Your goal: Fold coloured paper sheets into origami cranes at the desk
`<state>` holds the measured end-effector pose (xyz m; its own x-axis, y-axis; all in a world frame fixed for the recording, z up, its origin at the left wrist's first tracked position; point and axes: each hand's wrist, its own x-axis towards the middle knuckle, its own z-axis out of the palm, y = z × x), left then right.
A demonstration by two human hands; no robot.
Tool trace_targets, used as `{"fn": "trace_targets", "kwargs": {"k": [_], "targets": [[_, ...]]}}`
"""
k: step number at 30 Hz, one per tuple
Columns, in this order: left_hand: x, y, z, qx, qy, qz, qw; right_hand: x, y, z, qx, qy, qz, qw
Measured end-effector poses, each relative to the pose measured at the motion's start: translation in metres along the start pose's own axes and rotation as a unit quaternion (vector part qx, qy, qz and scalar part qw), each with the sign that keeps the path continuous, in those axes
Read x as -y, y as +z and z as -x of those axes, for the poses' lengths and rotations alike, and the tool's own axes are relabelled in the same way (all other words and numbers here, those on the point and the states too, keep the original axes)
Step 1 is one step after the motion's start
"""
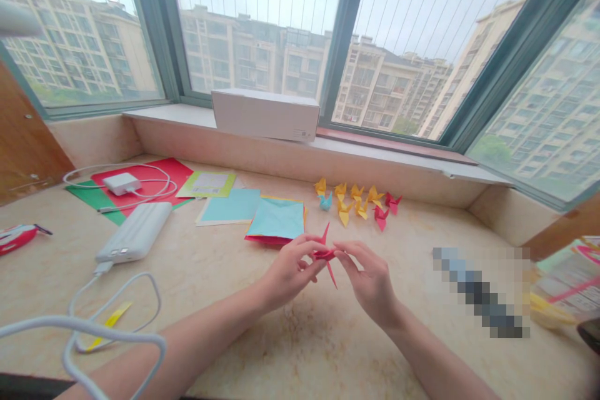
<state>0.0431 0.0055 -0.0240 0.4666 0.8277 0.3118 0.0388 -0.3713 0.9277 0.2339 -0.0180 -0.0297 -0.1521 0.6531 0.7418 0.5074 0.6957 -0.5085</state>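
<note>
Between my two hands, above the stone-patterned counter, is a red folded paper crane (324, 254) with one thin point up and another down. My left hand (300, 262) is closed on its left side, thumb and fingers pinching the paper. From the right, my right hand (368, 272) pinches the crane's other side between thumb and forefinger. Just behind the left hand lies a stack of square paper (275, 217), blue on top with red and yellow edges below. Farther back stand several finished cranes: yellow ones (344, 212), a blue one (325, 201) and red ones (381, 219).
At left are a white power bank (135, 231), a looping white cable (117, 323), a charger plug (122, 184) on red paper (173, 169), and a red object (17, 239). A white box (265, 115) sits on the window ledge. Clear packaging (569, 281) stands at right.
</note>
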Motion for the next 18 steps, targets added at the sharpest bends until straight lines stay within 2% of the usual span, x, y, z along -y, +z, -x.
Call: {"fn": "trace_targets", "kwargs": {"k": [7,13,18], "targets": [[0.0055,-0.0020,-0.0021,-0.042,0.001,-0.027,0.999,-0.0025,-0.0061,-0.0050,0.056,-0.034,0.081,0.995],[0.0047,-0.0022,-0.0008,-0.017,0.024,-0.071,0.997,-0.0007,-0.0084,-0.0033,0.041,-0.019,0.047,0.998],[0.0081,-0.0022,-0.0003,-0.003,0.078,-0.074,0.994,0.0022,-0.0109,-0.0074,0.065,-0.039,0.042,0.996]]}}
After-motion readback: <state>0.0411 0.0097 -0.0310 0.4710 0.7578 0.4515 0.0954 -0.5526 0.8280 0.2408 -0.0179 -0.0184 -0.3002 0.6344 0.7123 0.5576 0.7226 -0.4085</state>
